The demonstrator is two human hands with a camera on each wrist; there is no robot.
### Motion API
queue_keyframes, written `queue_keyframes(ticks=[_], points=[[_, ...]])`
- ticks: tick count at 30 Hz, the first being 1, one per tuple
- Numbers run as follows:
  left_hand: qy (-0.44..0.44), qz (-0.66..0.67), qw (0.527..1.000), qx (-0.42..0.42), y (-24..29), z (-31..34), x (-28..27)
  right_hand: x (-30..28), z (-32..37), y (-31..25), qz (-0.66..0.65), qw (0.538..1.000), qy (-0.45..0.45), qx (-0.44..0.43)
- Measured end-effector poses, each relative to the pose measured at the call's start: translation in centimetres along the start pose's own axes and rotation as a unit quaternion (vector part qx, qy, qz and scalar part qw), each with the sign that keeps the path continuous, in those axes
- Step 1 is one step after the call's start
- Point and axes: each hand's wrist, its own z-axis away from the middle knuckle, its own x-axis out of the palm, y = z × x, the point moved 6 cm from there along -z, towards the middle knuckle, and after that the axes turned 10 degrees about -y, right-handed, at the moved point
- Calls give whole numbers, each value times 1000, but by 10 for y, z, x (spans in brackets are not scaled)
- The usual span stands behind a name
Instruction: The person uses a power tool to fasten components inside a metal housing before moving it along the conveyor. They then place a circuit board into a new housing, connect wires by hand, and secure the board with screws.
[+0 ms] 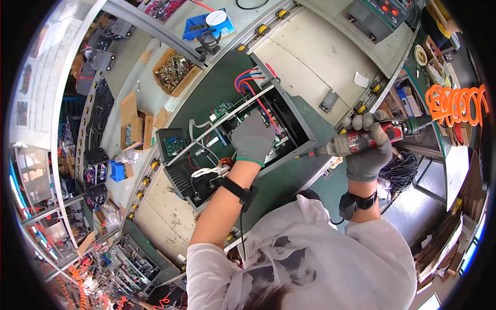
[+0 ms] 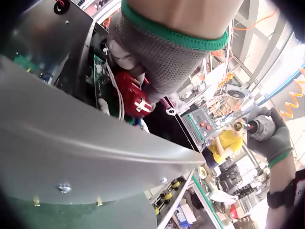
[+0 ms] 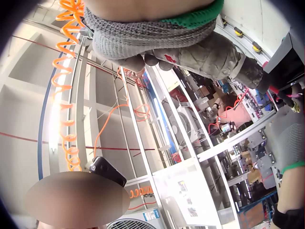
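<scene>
An open dark metal equipment case (image 1: 297,111) lies on a green work surface (image 1: 279,194). Inside it are circuit boards (image 1: 175,144), white leads and red and blue wires (image 1: 245,82). My gloved left hand (image 1: 253,137) reaches down into the case. In the left wrist view, its fingers are beside a red rounded part (image 2: 133,95); the fingertips are partly hidden, and I cannot tell whether they grip it. My gloved right hand (image 1: 368,164) grips a power screwdriver (image 1: 351,143) to the right of the case, its bit pointing at the case's near corner.
An orange coiled hose (image 1: 454,106) runs off behind the screwdriver. Cardboard boxes of small parts (image 1: 188,85) stand beyond the case, along with a blue tray (image 1: 194,32). A dark unit with red knobs (image 1: 377,18) sits at the far right. Someone in yellow (image 2: 224,145) is in the background.
</scene>
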Motion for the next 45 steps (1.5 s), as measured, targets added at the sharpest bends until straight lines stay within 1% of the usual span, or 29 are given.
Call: queue_keyframes(ticks=[1,2,4,7,8,10,12,15,17,18,21,22,23,25,26,29,30,31,33,34,35,37,38,40,41,42,43,44,45], points=[[-1,-33,999,-22,1,-1,1,-1,0,0,0,1000,0,-1],[1,-32,999,-20,1,-3,2,-2,0,2,-2,1000,1,1],[-3,18,1000,4,0,-5,6,-3,1,2,-2,1000,3,3],[-35,65,997,-1,-12,-6,3,-2,0,3,-15,1000,4,4],[-37,63,997,1,-10,-6,3,-3,0,4,-11,1000,4,8],[12,16,1000,-5,-3,-2,-1,-2,2,5,-5,1000,1,14],[9,29,1000,-4,-2,-2,-1,-2,2,10,-3,999,40,26],[8,37,999,3,-2,-3,-1,-2,3,13,-2,999,36,30],[31,19,998,-43,0,-6,3,0,3,16,-2,999,41,34],[18,28,998,-49,4,-7,3,1,3,18,-1,998,45,33],[37,48,997,-47,3,-9,5,1,3,19,0,999,38,29],[62,84,994,-28,1,-6,0,4,3,18,-5,999,41,26],[63,83,994,-27,-4,-4,-3,3,3,18,-6,999,40,26],[115,59,991,44,-7,0,-15,0,2,14,7,999,39,20],[115,60,991,45,-13,3,-17,-2,3,13,7,999,39,19],[14,-26,994,109,-24,9,-12,-9,4,9,29,998,62,16],[-3,-7,990,139,-26,14,-13,-9,3,8,23,998,59,10],[-3,-8,990,139,-30,18,-16,-9,2,8,16,998,56,5],[-68,33,985,155,-29,28,-19,-9,1,7,21,998,57,3],[-74,77,983,148,-29,34,-21,-9,1,7,26,998,58,2],[-75,77,983,149,-29,35,-20,-9,1,7,26,998,59,1],[-31,163,973,161,-32,35,-21,-8,0,8,29,998,59,4],[-32,164,973,159,-36,31,-15,-8,1,10,29,998,60,6],[-20,350,928,128,-51,11,-5,-7,-1,13,28,998,54,10],[-20,351,928,126,-52,4,-1,-5,-2,15,28,998,53,13],[-39,460,886,54,-59,-4,8,-4,-3,16,26,998,55,12],[-59,560,827,-18,-65,-10,18,-3,-2,18,24,998,59,11],[-47,540,840,-23,-68,-14,17,-3,-2,19,25,998,60,14],[-47,541,839,-27,-68,-17,14,-2,-2,21,27,998,58,18]])
